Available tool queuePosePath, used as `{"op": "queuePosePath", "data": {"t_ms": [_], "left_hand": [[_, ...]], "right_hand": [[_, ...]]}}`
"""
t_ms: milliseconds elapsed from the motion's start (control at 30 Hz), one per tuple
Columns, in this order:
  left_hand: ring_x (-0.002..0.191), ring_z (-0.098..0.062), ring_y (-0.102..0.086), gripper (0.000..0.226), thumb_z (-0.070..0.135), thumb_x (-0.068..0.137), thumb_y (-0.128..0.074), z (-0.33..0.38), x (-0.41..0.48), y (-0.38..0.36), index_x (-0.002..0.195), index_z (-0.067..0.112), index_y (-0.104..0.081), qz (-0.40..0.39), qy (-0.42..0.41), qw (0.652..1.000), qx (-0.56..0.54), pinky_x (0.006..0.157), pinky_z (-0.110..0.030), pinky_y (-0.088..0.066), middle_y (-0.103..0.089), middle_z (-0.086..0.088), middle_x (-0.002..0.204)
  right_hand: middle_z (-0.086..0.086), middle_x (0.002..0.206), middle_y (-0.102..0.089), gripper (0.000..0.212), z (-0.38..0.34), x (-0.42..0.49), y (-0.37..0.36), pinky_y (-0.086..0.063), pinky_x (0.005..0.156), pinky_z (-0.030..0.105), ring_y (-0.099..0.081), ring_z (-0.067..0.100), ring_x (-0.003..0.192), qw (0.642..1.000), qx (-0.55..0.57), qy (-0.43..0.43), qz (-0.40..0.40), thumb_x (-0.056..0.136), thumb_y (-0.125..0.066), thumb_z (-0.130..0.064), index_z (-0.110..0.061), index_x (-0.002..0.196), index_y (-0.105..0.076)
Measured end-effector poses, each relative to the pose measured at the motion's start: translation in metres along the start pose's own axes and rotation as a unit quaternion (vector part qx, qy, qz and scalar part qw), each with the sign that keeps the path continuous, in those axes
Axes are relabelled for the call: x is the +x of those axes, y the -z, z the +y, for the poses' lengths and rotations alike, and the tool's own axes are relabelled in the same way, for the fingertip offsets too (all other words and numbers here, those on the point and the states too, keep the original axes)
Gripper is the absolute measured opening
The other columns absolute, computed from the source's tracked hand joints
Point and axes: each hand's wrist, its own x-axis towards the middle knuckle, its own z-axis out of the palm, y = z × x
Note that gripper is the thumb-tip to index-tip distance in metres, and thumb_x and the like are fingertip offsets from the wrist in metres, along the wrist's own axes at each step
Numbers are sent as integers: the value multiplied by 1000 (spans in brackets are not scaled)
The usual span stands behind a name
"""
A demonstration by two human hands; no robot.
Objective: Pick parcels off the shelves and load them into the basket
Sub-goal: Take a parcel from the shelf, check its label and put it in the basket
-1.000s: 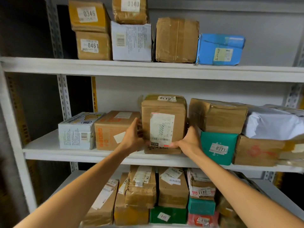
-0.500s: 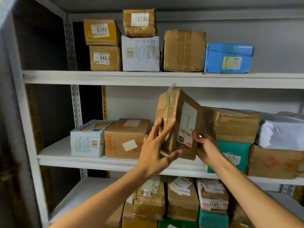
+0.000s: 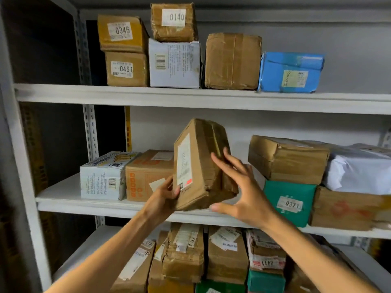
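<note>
Head cam, left hand (image 3: 161,200) grips parcel (image 3: 203,166); label (image 3: 184,161) illegible

Soft, even light is falling on the fronts of the shelves (image 3: 190,99), while the left side behind the upright (image 3: 22,166) is sitting in deep shadow. The wide lens is bowing the shelf edges toward the corners. My right hand (image 3: 249,195) and the parcel (image 3: 203,176) are smearing slightly; the bottom labels (image 3: 226,240) are blurring.
</note>
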Motion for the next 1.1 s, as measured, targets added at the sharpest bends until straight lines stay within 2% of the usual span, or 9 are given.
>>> {"op": "queuePosePath", "data": {"t_ms": [100,167,267,333,467,567,700,933,1100], "left_hand": [[91,-24,-65,75,17,65,-76,1,-5,-2,132,0,-47,-15,2,999,51,67,-32,-56,-62,-18,111],[103,-30,-60,68,32,68,-70,15,-10,-9,129,6,-54,8,-13,994,109,84,-43,-53,-62,-18,121],[103,-21,-62,60,63,74,-55,46,-15,-33,118,23,-66,39,-48,971,230,91,-40,-44,-69,-2,112],[82,-2,-63,59,70,84,-41,64,-13,-52,110,25,-69,24,-53,952,302,80,-31,-39,-71,11,93],[81,0,-64,55,73,76,-42,85,-2,-67,89,28,-72,36,-58,938,339,85,-30,-40,-71,12,87],[103,-16,-61,86,82,58,-60,83,2,-57,119,22,-61,69,-59,944,317,96,-36,-44,-66,0,114],[111,-18,-59,106,67,38,-82,70,2,-33,126,19,-47,100,-77,952,279,99,-37,-47,-59,-2,123],[102,-9,-65,115,64,29,-87,94,10,22,129,17,-52,109,-120,933,323,82,-23,-53,-67,2,115],[99,-20,-68,108,63,28,-88,114,32,71,118,11,-60,142,-125,928,321,76,-25,-54,-71,-6,107]], "right_hand": [[-15,152,-25,94,7,0,-2,-10,102,6,-18,-2,133,994,-69,22,82,69,-85,-34,-44,145,-29],[-16,140,-43,89,12,-1,-1,-23,106,13,-33,-3,129,994,3,-22,104,68,-83,-38,-39,144,-36],[-15,107,-67,41,7,8,10,-50,89,22,-62,1,101,973,145,-115,138,71,-74,-46,-37,110,-60],[-7,90,-69,36,4,22,21,-49,77,30,-64,12,87,961,145,-160,170,75,-63,-58,-27,94,-66],[-5,98,-69,48,7,36,31,-46,77,26,-62,12,94,963,118,-182,162,83,-57,-61,-22,108,-67],[-11,102,-65,31,11,33,25,-46,82,24,-60,9,99,965,142,-167,147,78,-72,-47,-32,101,-57],[-2,107,-68,57,14,38,1,-53,73,21,-64,11,98,963,197,-143,118,67,-85,-25,-14,108,-48],[-5,105,-64,54,6,97,-58,-52,71,21,-62,8,95,950,228,-150,153,71,-83,-33,-14,107,-47],[-3,105,-63,43,16,142,-102,-49,71,18,-60,11,93,954,208,-151,153,77,-80,-23,-14,107,-51]]}}
